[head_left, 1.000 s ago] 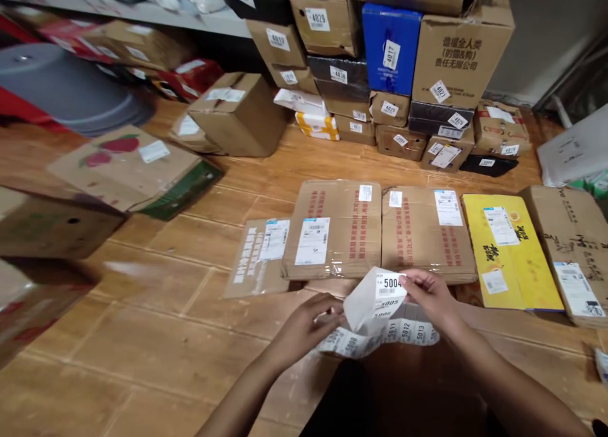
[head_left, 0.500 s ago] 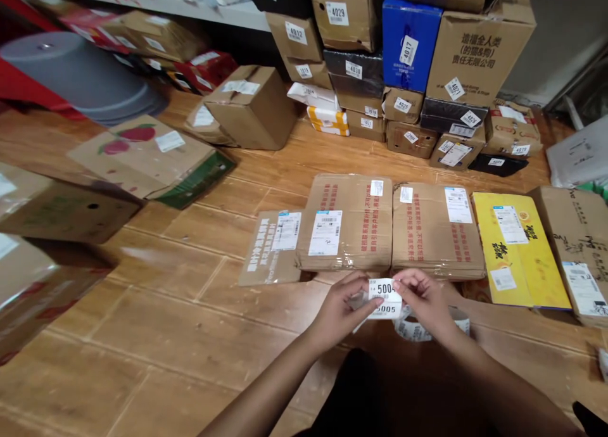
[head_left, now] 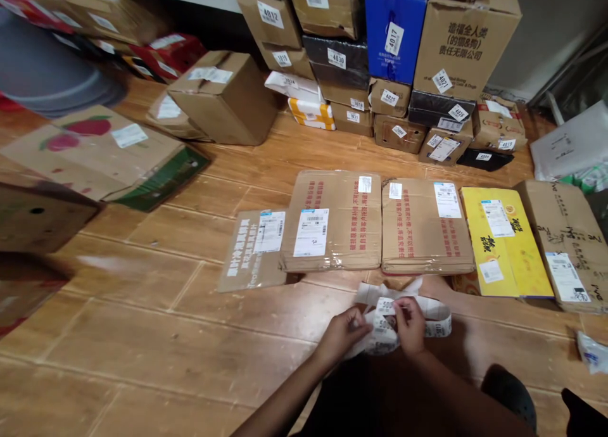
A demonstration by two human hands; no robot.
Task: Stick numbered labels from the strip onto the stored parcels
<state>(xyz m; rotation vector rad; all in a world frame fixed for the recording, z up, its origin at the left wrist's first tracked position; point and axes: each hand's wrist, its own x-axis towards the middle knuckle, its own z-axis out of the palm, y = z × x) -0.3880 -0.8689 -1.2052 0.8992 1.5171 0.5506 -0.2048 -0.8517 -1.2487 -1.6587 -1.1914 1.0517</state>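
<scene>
A strip of white printed number labels point(head_left: 437, 325) curls in loops between and behind my hands, just above the floor. My left hand point(head_left: 342, 333) is closed, thumb and fingers pinching the strip at its left side. With thumb and forefinger, my right hand point(head_left: 410, 323) grips the edge of a number label point(head_left: 384, 306) at the top of the strip. Whether that label is fully off its backing cannot be made out. Just beyond my hands lie two flat brown cartons, a left one point(head_left: 332, 234) and a right one point(head_left: 427, 237), both with red print and shipping labels.
A yellow box point(head_left: 508, 259) and a brown carton point(head_left: 563, 234) lie at the right, a grey-brown parcel point(head_left: 242, 266) at the left. Stacked numbered boxes point(head_left: 468, 50) stand behind. A fruit-printed carton point(head_left: 95, 152) is far left; a plastic packet point(head_left: 593, 353) lies right.
My hands have lowered slightly with the label strip, and more of its loops show now. My right hand has shifted to the top label's edge. The view has swung right.
</scene>
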